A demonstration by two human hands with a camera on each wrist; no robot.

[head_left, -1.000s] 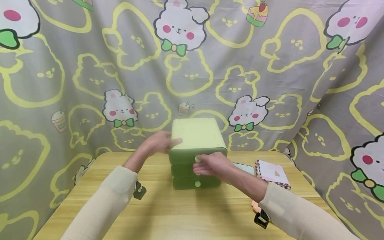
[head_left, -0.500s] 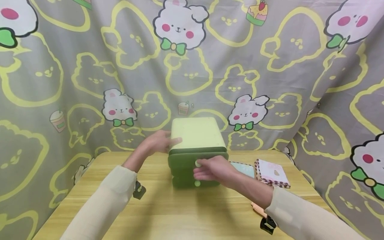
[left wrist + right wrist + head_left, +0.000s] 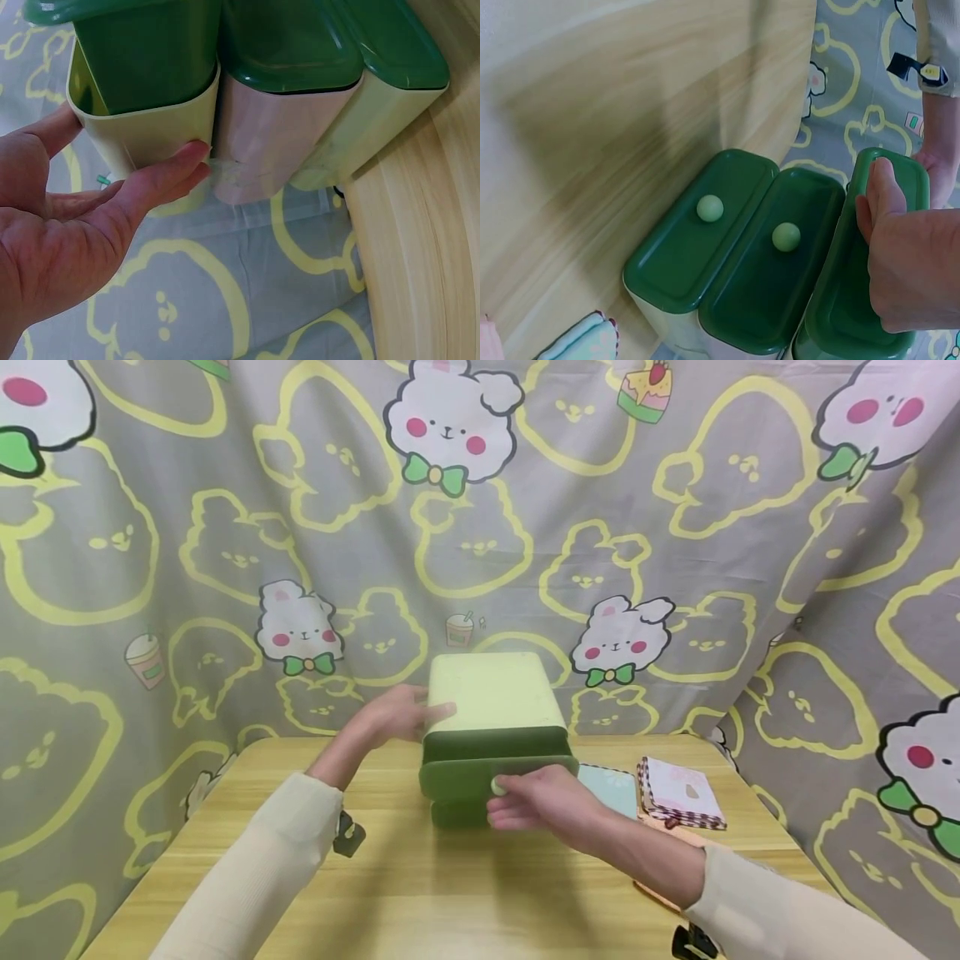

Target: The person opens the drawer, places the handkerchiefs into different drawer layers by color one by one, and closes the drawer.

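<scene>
The top drawer (image 3: 498,774) of a small green three-drawer cabinet (image 3: 491,693) stands partly pulled out at the middle of a pale wooden counter (image 3: 420,893), its dark green front well forward of the lighter green shell, while the two drawers below it sit flush and closed, their round knobs showing in the right wrist view. By the look of it the opening is begun but not finished: the drawer is out by only part of its length, and what it holds cannot be seen from any view. The right hand (image 3: 542,799) is closed on the top drawer's pale knob (image 3: 498,787), fingers curled under the drawer front and thumb laid along its upper edge. The left hand (image 3: 397,714) is open, fingers straight and pressed flat against the cabinet's left side, thumb toward the rear, bracing the shell; the left wrist view shows the fingertips (image 3: 196,154) touching the light green wall. To the cabinet's right, apart from it, lie a folded mint cloth (image 3: 609,783) and a pink folded cloth (image 3: 681,792) with a checked border.
</scene>
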